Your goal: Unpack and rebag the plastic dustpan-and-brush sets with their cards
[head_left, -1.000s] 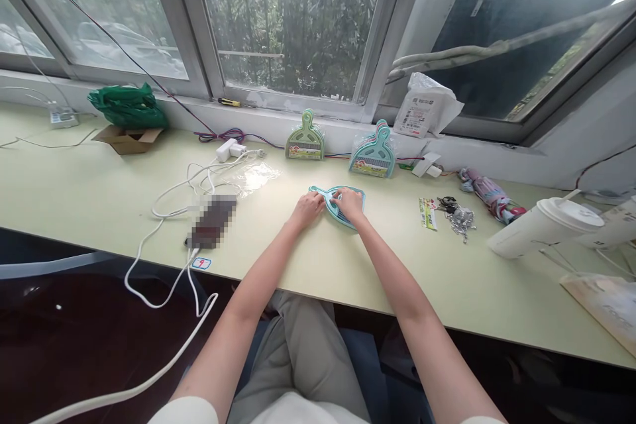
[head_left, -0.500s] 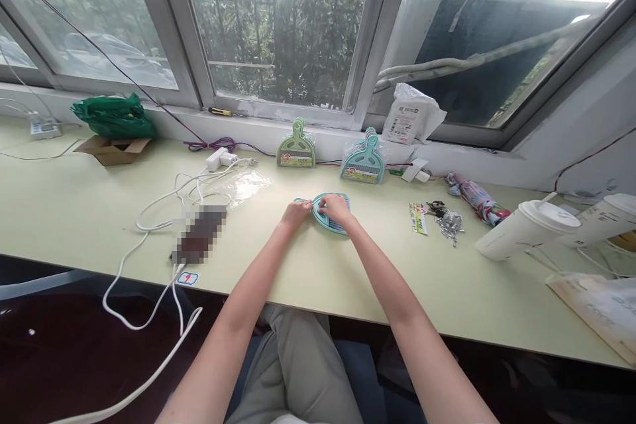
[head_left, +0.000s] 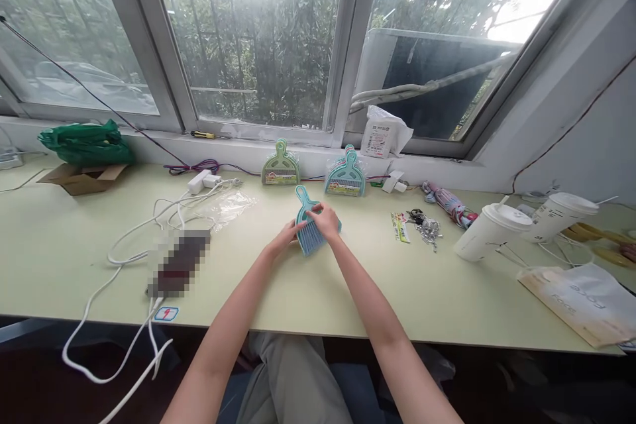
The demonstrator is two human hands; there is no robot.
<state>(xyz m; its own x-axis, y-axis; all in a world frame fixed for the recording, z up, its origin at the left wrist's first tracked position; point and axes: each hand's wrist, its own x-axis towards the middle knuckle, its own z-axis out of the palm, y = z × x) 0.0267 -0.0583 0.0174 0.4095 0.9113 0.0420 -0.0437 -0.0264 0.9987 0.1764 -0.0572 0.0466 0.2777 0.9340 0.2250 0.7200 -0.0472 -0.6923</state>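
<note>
Grip closed, the left hand (head_left: 287, 236) holds the left edge of a blue brush-and-dustpan set (head_left: 312, 240), while the right hand (head_left: 325, 221), its grip also clamped on the set, presses a thumb across the front. The set tilts over the bench (head_left: 308, 305), its handle pointing away from the person. Behind the set stand wrapped green dustpans (head_left: 281, 160) and turquoise dustpans (head_left: 346, 173); to its right lie a printed card (head_left: 400, 228) and silvery chains (head_left: 428, 230); to its left, white cables (head_left: 113, 258).
</note>
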